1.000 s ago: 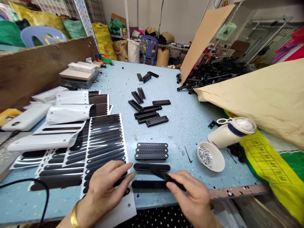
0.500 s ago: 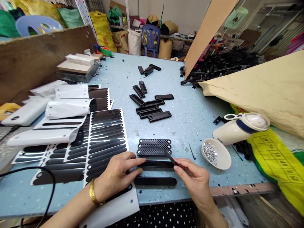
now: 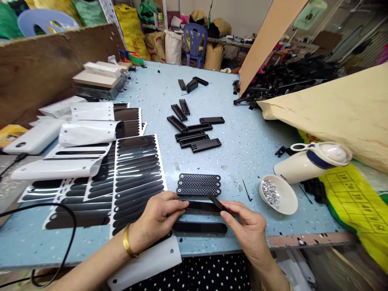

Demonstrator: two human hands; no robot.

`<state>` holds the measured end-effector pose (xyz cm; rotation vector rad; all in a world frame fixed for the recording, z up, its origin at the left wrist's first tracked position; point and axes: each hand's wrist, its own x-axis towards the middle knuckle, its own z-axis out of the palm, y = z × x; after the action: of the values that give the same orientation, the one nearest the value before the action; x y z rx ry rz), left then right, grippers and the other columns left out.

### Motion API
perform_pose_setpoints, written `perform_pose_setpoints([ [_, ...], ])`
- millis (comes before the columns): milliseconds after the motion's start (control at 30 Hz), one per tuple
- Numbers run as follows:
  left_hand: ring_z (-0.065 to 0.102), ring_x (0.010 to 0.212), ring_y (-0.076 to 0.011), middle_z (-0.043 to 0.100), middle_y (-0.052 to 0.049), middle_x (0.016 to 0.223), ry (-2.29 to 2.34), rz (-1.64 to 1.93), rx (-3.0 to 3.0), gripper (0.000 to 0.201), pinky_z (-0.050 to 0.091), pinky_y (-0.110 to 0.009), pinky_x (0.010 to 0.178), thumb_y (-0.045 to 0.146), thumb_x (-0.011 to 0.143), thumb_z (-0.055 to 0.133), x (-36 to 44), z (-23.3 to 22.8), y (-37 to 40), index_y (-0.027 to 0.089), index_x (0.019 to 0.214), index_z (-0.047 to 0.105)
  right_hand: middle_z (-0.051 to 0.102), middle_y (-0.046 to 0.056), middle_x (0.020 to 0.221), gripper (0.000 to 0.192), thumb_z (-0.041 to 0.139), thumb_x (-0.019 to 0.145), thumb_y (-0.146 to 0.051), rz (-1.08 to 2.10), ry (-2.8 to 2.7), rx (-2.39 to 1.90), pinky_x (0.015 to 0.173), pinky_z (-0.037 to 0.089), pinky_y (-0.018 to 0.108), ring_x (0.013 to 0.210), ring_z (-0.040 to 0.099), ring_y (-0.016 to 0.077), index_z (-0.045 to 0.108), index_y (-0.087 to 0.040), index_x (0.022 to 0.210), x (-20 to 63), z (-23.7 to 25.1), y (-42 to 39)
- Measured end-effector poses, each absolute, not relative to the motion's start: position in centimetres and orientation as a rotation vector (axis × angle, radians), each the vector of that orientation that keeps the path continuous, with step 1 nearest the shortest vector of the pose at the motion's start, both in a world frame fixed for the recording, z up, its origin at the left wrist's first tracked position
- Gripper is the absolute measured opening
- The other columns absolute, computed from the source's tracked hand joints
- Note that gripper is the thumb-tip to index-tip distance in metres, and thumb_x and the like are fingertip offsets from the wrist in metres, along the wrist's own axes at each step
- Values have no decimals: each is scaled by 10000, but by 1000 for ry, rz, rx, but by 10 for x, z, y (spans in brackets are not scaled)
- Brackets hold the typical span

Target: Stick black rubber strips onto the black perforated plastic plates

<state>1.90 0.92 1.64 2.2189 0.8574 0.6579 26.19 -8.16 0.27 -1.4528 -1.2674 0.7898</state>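
- Two hands worked close to the table's near edge [image 3: 303, 241]; sticker sheet [image 3: 136, 178] crowded the left, bowl [image 3: 283, 198] the right.
- Black strip [image 3: 202, 207] lay flat, long axis left-right, just below three ribbed plates [image 3: 199, 184].
- My left hand [image 3: 157, 220] pinched the strip's left end; right hand [image 3: 247, 228] gripped a thin black tool [image 3: 218, 203], tip on the strip.

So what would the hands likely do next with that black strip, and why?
Probably press the sticker strip flat along the black bar. The left hand pins the bar's left end, while the right hand pinches the strip, whose free end is raised at a slant over the bar.
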Motion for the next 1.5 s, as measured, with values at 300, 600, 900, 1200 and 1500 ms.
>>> perform_pose_setpoints([
  [300, 600, 677, -135, 628, -38, 834, 823, 671, 2259, 330, 483, -236, 608, 191, 904, 564, 13, 12, 11, 257, 1217, 643, 752, 54, 960, 161, 682, 820, -193, 792, -1267, -1429, 850, 562, 366, 891, 702, 210, 747, -238, 960, 265, 1, -81],
  [600, 546, 605, -145, 566, -40, 717, 793, 578, 2502, 313, 430, -242, 552, 191, 949, 422, 20, 18, 10, 226, 1048, 716, 755, 46, 933, 170, 698, 797, -176, 769, -1287, -1415, 806, 574, 338, 858, 705, 198, 753, -241, 945, 265, 3, -76],
  [900, 586, 610, -126, 615, -3, 715, 1065, 685, 2292, 173, 439, -229, 581, 275, 914, 534, 5, 31, 19, 186, 823, 651, 731, 57, 782, 120, 672, 782, -162, 709, -1573, -1411, 658, 551, 331, 715, 684, 193, 754, -184, 865, 281, 21, -49],
  [1200, 693, 718, -153, 747, -11, 844, 1127, 688, 2209, 178, 526, -229, 656, 276, 861, 556, 9, 13, 36, 194, 950, 686, 715, 53, 741, 100, 666, 775, -172, 683, -1666, -1473, 628, 531, 318, 670, 664, 186, 748, -178, 831, 275, 18, -31],
  [1500, 691, 678, -170, 752, -29, 792, 1206, 676, 2099, 210, 549, -257, 637, 298, 838, 569, 10, 13, 34, 174, 930, 711, 686, 65, 831, 123, 643, 813, -142, 541, -1792, -1411, 680, 533, 334, 763, 647, 195, 715, -179, 906, 282, 38, -20],
])
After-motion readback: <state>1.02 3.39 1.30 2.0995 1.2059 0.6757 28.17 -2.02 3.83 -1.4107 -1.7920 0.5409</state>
